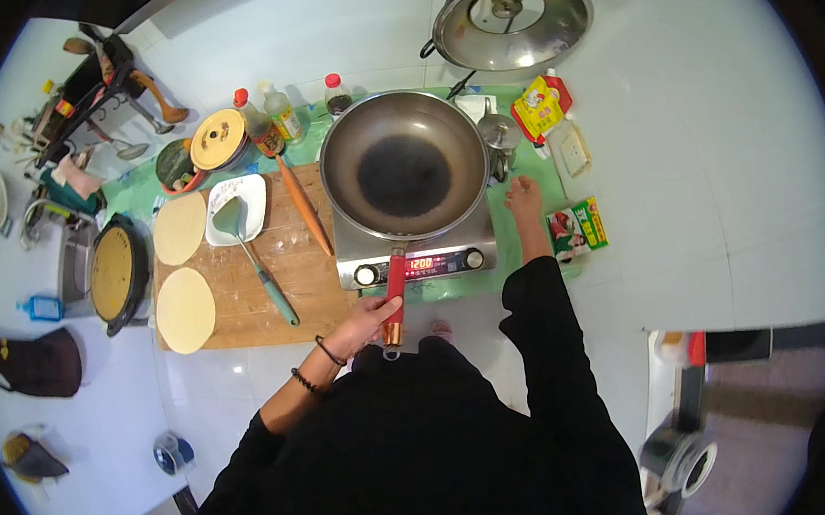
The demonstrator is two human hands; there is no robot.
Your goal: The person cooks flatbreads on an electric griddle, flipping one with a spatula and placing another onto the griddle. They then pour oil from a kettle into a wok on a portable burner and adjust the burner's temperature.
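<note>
A wide wok [404, 178] with a darkened middle and no food in it sits on an induction cooker [349, 242], whose red display is lit. My left hand [368, 321] grips the wok's red handle [397, 271], which points toward my body. To the right of the wok, my right hand [523, 195] is raised with loosely bent fingers and nothing visible in it. Just beyond those fingers stands a small lidded metal pot [500, 136]. Beside my right forearm lies a green and red food packet [578, 229].
On the wooden board [280, 205] are two flat dough rounds [186, 310], a rolling pin [304, 205] and a green spatula [267, 287] resting on a white dish [253, 200]. Bottles [282, 116] line the back. A metal lid [514, 28] hangs on the wall.
</note>
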